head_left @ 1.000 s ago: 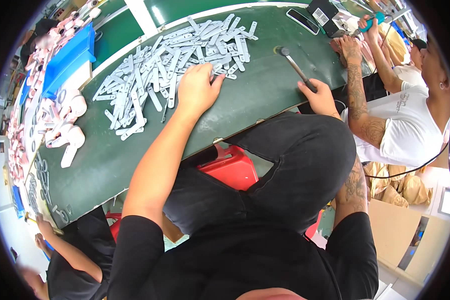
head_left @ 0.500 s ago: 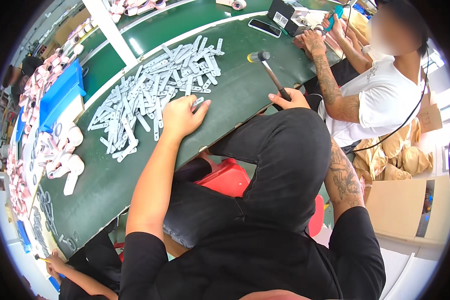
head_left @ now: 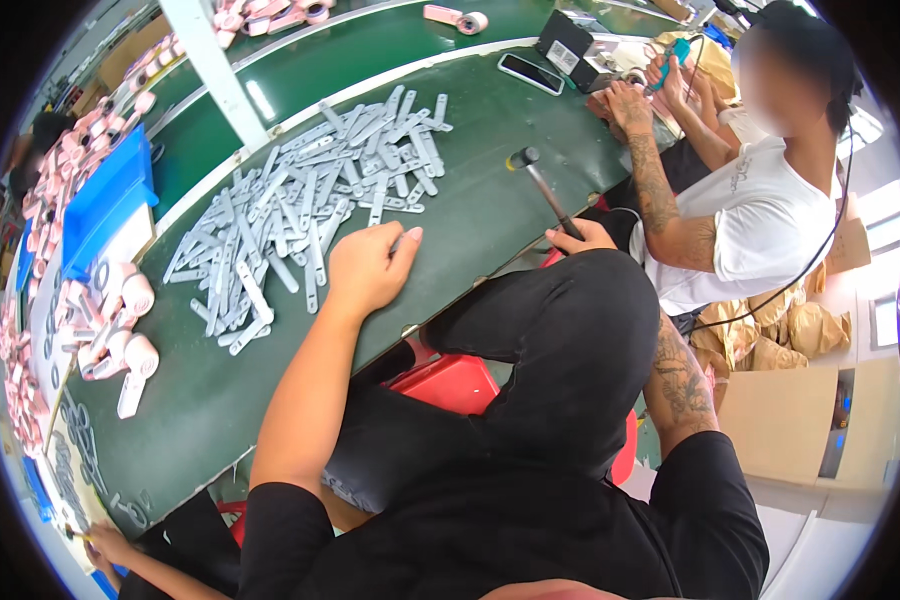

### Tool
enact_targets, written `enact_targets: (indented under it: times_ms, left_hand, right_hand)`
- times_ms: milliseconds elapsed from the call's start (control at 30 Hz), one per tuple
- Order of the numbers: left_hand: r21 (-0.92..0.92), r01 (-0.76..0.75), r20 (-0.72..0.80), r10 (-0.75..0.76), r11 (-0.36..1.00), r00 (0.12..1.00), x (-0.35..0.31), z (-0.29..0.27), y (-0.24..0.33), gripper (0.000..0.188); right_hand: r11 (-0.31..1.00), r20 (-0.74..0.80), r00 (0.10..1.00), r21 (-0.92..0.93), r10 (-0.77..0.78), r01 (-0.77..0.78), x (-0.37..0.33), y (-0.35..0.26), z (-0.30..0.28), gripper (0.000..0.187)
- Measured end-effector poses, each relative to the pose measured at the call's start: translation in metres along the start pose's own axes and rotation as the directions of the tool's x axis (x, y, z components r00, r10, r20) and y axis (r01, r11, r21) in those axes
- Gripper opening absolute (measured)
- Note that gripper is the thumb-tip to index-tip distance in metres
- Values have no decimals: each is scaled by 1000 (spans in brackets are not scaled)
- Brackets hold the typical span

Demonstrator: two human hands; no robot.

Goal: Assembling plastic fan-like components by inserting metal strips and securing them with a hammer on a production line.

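Broadly, the long dark-green worktop [head_left: 485, 115] carries a heap of flat, grey, bar-shaped pieces [head_left: 310, 190] on the left, their long axes pointing many ways. Right of the heap, a slim metal-shafted hammer with a dark-and-yellow head [head_left: 550, 194] slants from far left to near right. The right hand [head_left: 586, 238] grasps its near end. The left hand [head_left: 368, 266], nearer the heap, sits just beside its near edge, loosely curled; whether it grips anything I cannot tell.

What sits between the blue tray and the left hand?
Mainly the heap of grey strips, on the green tabletop, between the blue tray and the left hand; the head view shows it.
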State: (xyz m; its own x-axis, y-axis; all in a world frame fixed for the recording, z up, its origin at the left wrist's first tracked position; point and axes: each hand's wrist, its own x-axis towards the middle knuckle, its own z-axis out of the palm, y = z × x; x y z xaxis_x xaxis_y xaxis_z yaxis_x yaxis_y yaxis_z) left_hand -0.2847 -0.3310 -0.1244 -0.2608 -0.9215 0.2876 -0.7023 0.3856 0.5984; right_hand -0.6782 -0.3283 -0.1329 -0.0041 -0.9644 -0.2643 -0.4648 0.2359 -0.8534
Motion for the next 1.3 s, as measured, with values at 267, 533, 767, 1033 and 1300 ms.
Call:
enact_targets:
  times_ms: [267, 533, 767, 1033, 1300]
  left_hand:
    - [-69, 79, -42, -82, 994, 996, 0, -2, -6, 33]
    - [-111, -75, -96, 64, 991, 993, 0, 2, -14, 16]
    - [-71, -37, -110, 29, 997, 994, -9, -2, -17, 19]
    - [-192, 61, -125, -86, 980, 988, -31, -10, -17, 19]
    - [-146, 118, -83, -131, 982, 988, -26, -15, -14, 18]
  right_hand:
    - [989, 21, 996, 114, 88, -90, -14, -18, 3, 30]
    - [987, 27, 997, 145, -68, 63, -26, -22, -12, 32]
    - [948, -174, 933, -103, -315, 301, -20, -21, -50, 33]
    - [903, -309, 860, -281, -406, 325, -36, -19, -92, 33]
    - [820, -790, 310, -381, -528, 427, -72, -16, -104, 29]
